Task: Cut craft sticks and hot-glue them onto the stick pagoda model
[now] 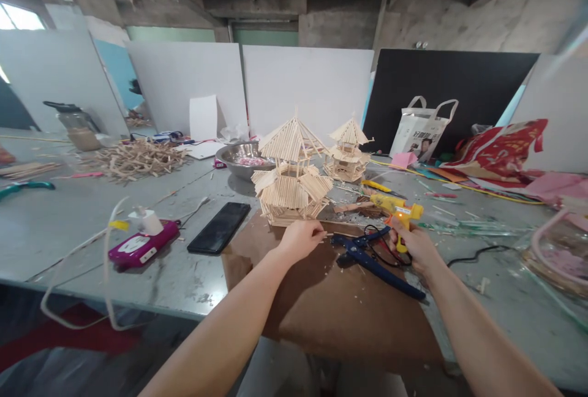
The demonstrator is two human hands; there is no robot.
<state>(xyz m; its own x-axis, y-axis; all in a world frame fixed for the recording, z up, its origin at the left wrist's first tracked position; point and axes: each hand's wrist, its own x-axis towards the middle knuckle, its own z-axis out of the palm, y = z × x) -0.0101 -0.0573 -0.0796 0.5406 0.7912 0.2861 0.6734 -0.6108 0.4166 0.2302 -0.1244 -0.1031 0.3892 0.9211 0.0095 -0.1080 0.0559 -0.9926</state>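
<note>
At the lower centre of the frame, a flat brown board [349,317] covers the near edge of a grey table [174,290]. Above its middle, the person's left hand [301,239] is pinched closed, apparently on a thin pale wooden stick [329,234], though the tip is too small to be sure. Right of centre, a blue-handled cutter [390,277] lies on the board. Beyond it, the right hand [419,247] grips a yellow glue gun [399,211], its orange light lit and its nozzle pointing left. Just past the left hand, mid-frame, stands a tiered, pointed-roof model pavilion of pale sticks [294,192]. This looks like a gluing step; the next move would call for bringing nozzle and stick together, keeping fingers clear of hot glue. Farther back, right of centre, stands a smaller matching stick pavilion [348,152], before white upright panels [307,84].
</note>
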